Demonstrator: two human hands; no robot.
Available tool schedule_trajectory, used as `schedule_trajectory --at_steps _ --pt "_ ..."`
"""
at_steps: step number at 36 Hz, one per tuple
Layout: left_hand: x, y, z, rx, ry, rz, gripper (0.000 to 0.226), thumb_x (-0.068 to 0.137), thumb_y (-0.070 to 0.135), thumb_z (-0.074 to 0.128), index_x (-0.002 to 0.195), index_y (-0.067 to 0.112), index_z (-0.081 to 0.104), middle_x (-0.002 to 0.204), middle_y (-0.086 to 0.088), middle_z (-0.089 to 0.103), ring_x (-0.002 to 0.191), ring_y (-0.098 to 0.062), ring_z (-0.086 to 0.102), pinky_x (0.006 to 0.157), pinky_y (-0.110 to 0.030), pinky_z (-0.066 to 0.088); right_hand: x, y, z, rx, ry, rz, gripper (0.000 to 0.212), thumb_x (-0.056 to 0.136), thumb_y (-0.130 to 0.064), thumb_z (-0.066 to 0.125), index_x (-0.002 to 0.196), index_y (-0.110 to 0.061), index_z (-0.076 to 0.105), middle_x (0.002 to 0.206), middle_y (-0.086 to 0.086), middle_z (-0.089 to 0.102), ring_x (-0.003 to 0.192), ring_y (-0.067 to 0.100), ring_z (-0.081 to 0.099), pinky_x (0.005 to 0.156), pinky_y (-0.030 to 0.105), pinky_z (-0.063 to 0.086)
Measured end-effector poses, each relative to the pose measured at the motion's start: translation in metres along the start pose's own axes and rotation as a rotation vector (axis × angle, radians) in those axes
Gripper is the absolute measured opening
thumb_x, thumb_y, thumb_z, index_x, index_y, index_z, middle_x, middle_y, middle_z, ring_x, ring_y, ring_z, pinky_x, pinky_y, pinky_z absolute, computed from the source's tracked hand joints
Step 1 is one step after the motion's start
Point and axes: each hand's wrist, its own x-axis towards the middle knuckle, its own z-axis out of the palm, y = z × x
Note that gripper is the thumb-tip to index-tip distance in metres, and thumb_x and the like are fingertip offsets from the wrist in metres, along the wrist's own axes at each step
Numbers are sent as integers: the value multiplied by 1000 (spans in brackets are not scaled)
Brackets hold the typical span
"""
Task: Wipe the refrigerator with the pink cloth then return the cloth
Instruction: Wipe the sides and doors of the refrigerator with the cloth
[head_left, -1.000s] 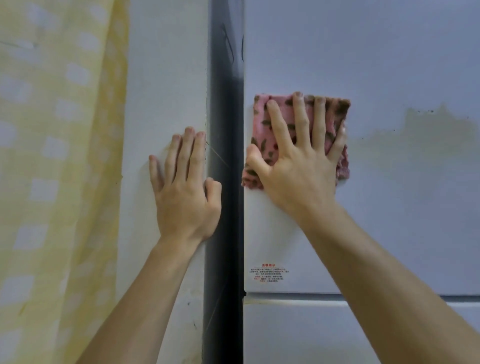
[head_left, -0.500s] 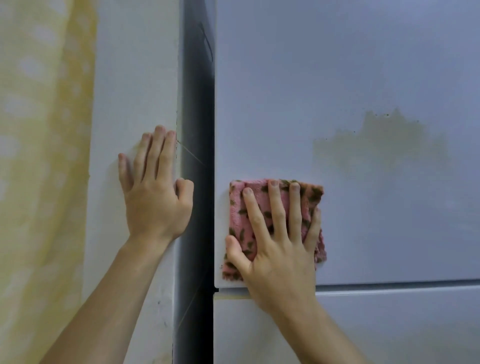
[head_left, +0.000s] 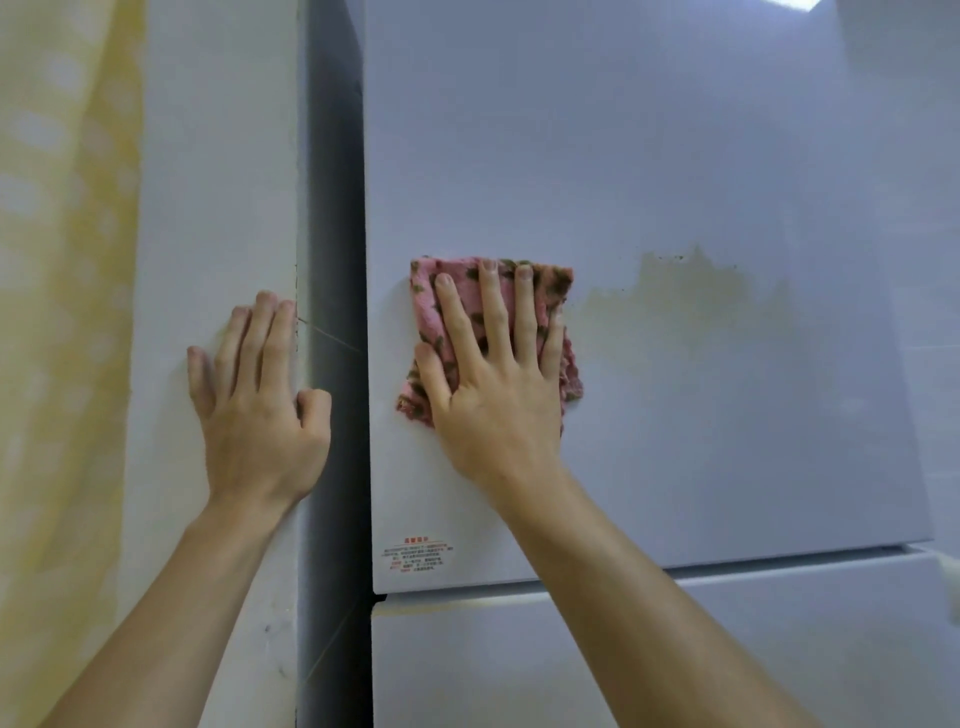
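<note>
The pale grey refrigerator (head_left: 649, 156) fills the right of the view, its upper door ending in a seam above a lower door. A folded pink cloth (head_left: 556, 283) with dark spots lies flat against the upper door near its left edge. My right hand (head_left: 493, 384) presses on the cloth with fingers spread, covering most of it. A brownish smear (head_left: 691, 296) marks the door to the right of the cloth. My left hand (head_left: 257, 400) rests flat on the white wall beside the fridge, holding nothing.
A white wall panel (head_left: 218, 156) stands left of a dark gap (head_left: 332, 208) beside the fridge. A yellow checked curtain (head_left: 62, 312) hangs at the far left. A small red-printed sticker (head_left: 418, 557) sits at the door's lower left corner.
My right hand slid the cloth down to the door's lower left corner, then back up to mid-height. The left hand stayed flat on the wall.
</note>
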Motion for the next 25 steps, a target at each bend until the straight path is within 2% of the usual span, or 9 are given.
schedule_trajectory --at_steps 4,10,14,19,23,25 --pt "3 1 0 -7 24 3 81 85 18 44 165 18 30 174 0 23 162 -16 12 131 -56 1 -36 5 -5 15 -35 -17 66 108 -56 36 168 -36 17 177 3 7 164 30 -5 130 60 5" --pt "1 -1 0 -25 31 6 82 84 19 44 164 17 32 174 -1 25 161 -20 16 130 -56 3 -83 16 -10 -2 -118 -83 66 110 -57 31 169 -37 8 178 0 -3 163 29 -8 128 57 2" --pt "6 -4 2 -18 41 44 80 84 22 44 163 15 33 173 -6 28 159 -26 20 127 -63 10 -58 22 -11 -5 -118 -109 64 110 -56 26 168 -38 7 178 -1 -5 163 27 -15 128 56 -5" --pt "6 -1 4 -28 36 32 78 85 24 41 163 17 32 173 -5 26 160 -26 19 126 -68 14 4 22 -13 16 -154 -73 66 110 -57 24 167 -40 -4 175 -2 -20 157 22 -32 125 49 -24" --pt "5 -6 8 -23 49 27 77 87 24 38 163 18 29 173 -7 25 160 -26 18 125 -69 15 29 14 -12 7 -113 -19 61 112 -53 22 167 -38 0 177 2 -12 160 27 -25 127 51 -20" --pt "5 -8 11 -27 80 87 77 88 21 35 164 18 26 172 -11 24 159 -34 20 121 -73 21 25 13 -11 28 -98 -23 60 112 -51 18 168 -35 3 177 2 -9 161 26 -22 128 49 -19"
